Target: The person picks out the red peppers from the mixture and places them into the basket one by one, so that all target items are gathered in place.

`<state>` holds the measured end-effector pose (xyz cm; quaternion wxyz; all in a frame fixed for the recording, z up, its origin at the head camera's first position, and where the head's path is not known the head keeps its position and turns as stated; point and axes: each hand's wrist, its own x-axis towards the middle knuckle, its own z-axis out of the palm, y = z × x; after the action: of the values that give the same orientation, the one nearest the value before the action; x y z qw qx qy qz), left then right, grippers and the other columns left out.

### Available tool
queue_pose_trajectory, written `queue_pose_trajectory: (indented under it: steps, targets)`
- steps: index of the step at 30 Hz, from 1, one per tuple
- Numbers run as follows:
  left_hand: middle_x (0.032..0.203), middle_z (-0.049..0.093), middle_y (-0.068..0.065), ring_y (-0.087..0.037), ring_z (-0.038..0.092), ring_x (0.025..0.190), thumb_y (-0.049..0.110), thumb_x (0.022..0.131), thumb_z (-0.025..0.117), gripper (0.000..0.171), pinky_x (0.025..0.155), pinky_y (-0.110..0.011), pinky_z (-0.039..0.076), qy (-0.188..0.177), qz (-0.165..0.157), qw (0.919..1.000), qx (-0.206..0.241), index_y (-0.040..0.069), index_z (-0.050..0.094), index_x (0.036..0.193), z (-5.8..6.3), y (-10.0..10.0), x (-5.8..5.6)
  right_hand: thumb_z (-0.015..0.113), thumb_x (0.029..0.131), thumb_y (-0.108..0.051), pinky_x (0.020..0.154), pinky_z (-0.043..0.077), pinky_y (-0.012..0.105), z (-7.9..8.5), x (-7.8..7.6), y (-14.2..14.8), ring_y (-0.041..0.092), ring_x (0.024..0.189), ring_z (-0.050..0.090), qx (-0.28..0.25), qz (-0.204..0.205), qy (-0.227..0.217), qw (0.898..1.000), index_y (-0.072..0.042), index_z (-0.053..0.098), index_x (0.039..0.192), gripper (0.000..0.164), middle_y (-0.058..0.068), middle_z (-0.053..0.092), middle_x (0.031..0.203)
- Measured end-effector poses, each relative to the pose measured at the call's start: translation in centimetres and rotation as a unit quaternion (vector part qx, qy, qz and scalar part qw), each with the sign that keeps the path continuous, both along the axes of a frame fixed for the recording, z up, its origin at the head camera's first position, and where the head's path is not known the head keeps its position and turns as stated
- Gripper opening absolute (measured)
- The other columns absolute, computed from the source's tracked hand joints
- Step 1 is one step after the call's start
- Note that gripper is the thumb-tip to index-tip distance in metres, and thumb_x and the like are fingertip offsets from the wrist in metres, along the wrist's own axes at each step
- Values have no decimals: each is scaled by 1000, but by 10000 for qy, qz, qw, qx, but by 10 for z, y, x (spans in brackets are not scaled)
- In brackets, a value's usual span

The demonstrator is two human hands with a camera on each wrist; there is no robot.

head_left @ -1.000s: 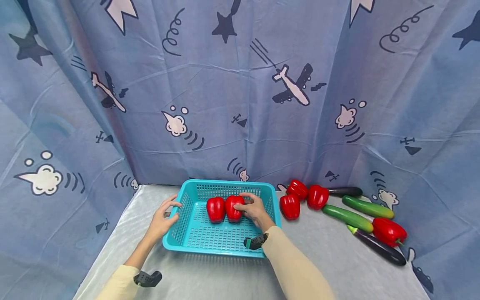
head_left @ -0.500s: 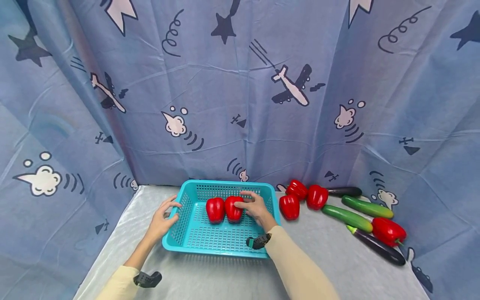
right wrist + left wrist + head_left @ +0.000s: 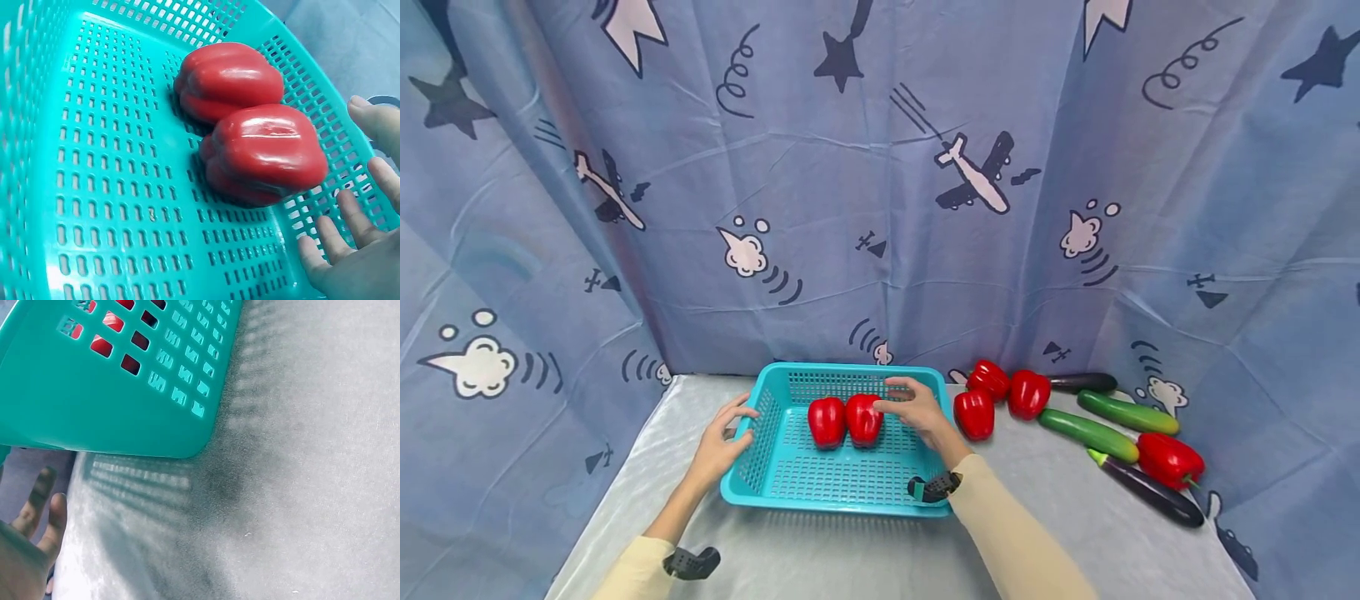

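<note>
Two red bell peppers lie side by side in a turquoise plastic basket (image 3: 842, 507), the left pepper (image 3: 827, 422) touching the right pepper (image 3: 864, 420). My right hand (image 3: 917, 413) hovers just right of the right pepper, inside the basket, fingers spread and holding nothing. In the right wrist view a gap shows between its fingertips and the nearer pepper (image 3: 269, 153). At the basket's left rim is my left hand (image 3: 718, 442), its fingertips overlapping the edge in the head view. The left wrist view shows that hand's fingers (image 3: 55, 525) apart and extended beside the basket wall (image 3: 106, 406).
Right of the basket lie more red bell peppers (image 3: 974, 414), with another pepper (image 3: 1169, 460) farther right. Near them are two green cucumbers (image 3: 1088, 434) and two eggplants (image 3: 1150, 490). A pale cloth covers the table (image 3: 842, 558). A blue patterned curtain (image 3: 820, 167) hangs behind.
My right hand has let go of the right bell pepper and drawn back slightly to the right. The left hand stays at the rim. The head view has shifted a little.
</note>
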<state>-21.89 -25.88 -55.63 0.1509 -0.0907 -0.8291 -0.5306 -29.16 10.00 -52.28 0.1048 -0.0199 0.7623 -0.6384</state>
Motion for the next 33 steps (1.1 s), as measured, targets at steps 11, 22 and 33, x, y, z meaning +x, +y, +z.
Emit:
queue_pose_trajectory:
  steps: [11, 22, 33]
  targets:
    - [151, 42, -26, -43, 43, 135, -12, 85, 67, 31, 87, -51, 49, 57, -37, 10000, -8, -1, 68, 114, -1, -1, -1, 80, 88, -12, 102, 42, 57, 23, 4, 8, 36, 126, 53, -661, 463, 145, 9966, 2, 54, 139, 59, 25, 53, 140]
    - [152, 41, -26, -42, 41, 138, -14, 85, 64, 31, 89, -40, 50, -41, 33, 9999, -96, -1, 68, 113, -2, 0, -1, 68, 97, -7, 98, 46, 53, 40, 16, 16, 42, 117, 60, -1319, 603, 277, 9890, 2, 59, 129, 35, 17, 65, 119]
    - [153, 41, -24, -41, 40, 139, -12, 87, 64, 31, 90, -47, 49, -111, 45, 9999, -119, 0, 68, 115, -1, 0, 0, 68, 98, -9, 93, 52, 43, 50, 27, 49, 39, 112, 64, -2002, -4, 159, 9796, 9, 53, 131, 41, 23, 65, 121]
